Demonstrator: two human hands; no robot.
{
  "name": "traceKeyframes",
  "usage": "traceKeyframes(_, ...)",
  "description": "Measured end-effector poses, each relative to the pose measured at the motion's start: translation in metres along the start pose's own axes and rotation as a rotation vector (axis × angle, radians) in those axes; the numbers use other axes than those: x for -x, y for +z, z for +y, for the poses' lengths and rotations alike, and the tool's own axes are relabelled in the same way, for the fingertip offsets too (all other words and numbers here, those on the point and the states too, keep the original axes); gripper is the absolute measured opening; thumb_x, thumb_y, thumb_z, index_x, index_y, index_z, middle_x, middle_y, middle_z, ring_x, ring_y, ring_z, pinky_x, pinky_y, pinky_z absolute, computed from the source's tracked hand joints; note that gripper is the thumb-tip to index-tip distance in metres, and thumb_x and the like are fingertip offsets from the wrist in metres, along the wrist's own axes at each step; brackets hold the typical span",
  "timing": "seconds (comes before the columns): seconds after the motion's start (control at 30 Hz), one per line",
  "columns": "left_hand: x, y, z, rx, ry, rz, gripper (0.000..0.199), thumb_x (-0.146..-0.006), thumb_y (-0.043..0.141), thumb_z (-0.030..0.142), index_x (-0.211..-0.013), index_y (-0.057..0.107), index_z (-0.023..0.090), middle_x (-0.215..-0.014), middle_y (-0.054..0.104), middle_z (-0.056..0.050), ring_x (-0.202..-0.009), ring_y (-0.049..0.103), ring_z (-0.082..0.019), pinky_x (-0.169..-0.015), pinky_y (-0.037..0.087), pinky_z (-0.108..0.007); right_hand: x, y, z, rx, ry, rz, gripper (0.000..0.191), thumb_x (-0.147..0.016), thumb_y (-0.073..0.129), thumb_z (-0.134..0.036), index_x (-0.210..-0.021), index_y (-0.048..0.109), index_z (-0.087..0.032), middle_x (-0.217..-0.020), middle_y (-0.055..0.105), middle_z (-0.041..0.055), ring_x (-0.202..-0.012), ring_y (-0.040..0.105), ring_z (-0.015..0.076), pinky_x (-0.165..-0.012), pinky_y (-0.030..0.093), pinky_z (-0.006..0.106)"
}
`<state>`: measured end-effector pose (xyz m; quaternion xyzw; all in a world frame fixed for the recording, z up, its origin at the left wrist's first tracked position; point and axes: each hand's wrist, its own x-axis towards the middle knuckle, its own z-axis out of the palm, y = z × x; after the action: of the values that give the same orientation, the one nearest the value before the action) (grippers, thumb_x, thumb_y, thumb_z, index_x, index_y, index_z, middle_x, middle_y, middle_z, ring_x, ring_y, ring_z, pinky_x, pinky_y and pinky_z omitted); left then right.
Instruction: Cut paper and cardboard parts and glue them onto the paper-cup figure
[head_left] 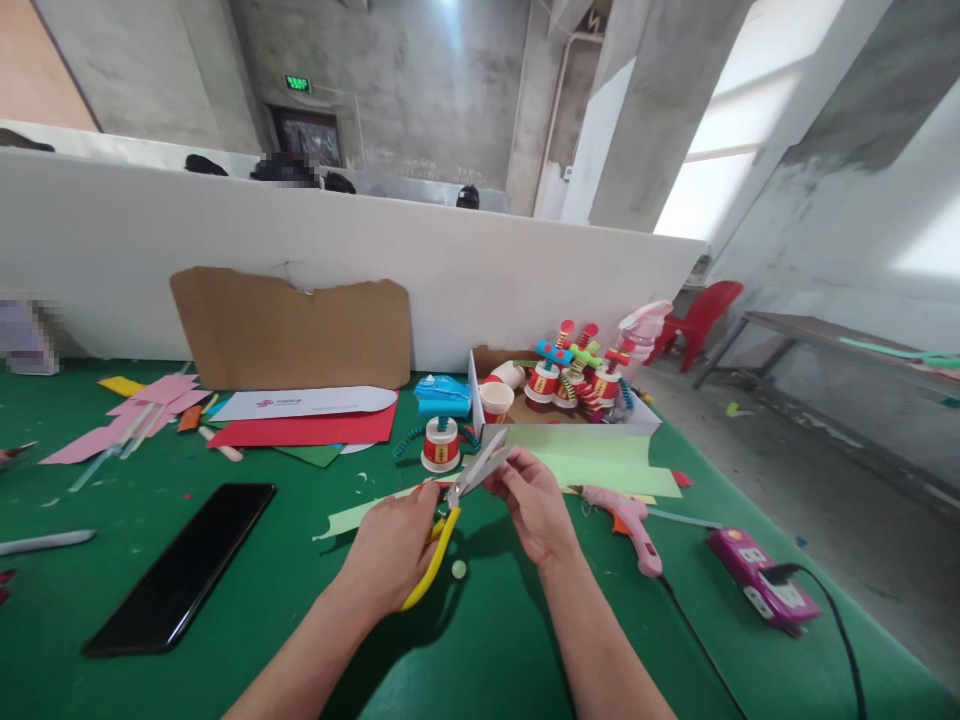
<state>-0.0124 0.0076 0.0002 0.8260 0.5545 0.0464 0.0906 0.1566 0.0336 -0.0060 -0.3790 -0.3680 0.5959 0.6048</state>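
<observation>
My left hand (396, 548) is closed around the yellow handles of a pair of scissors (441, 560), whose blades point up and away, slightly parted. Close to the blades, my right hand (534, 502) pinches with thumb and fingertips; what lies between them is too small or hidden to make out. A small pale green paper disc (459, 569) lies on the table below the scissors. Just beyond the blades stands a red and white paper-cup figure (441, 445) with a blue top and coiled teal arms. A light green paper strip (349, 520) runs behind my left hand.
A black phone (184, 570) lies left. A pink glue gun (626, 515) and purple power strip (765, 580) with cords are right. Behind are a box (600, 425) of cup figures, light green paper (592, 450), red paper (315, 430) and a cardboard sheet (300, 335).
</observation>
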Motion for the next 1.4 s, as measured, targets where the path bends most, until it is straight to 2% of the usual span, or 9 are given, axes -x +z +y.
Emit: traceKeyframes(1.4,-0.001,0.0007,-0.0011,0.026,0.018,0.006,0.027,-0.087,0.035,0.027,-0.11,0.047,0.017,-0.089,0.067,-0.012,-0.081,0.064,-0.029,-0.066,0.044,-0.034,-0.0011,-0.0015,0.0011,0.005,0.001,-0.012,0.028,-0.059,0.079,-0.037,-0.074,0.065,-0.019,-0.069,0.063,-0.0011,-0.059,0.055,0.01,-0.066,0.048,0.025)
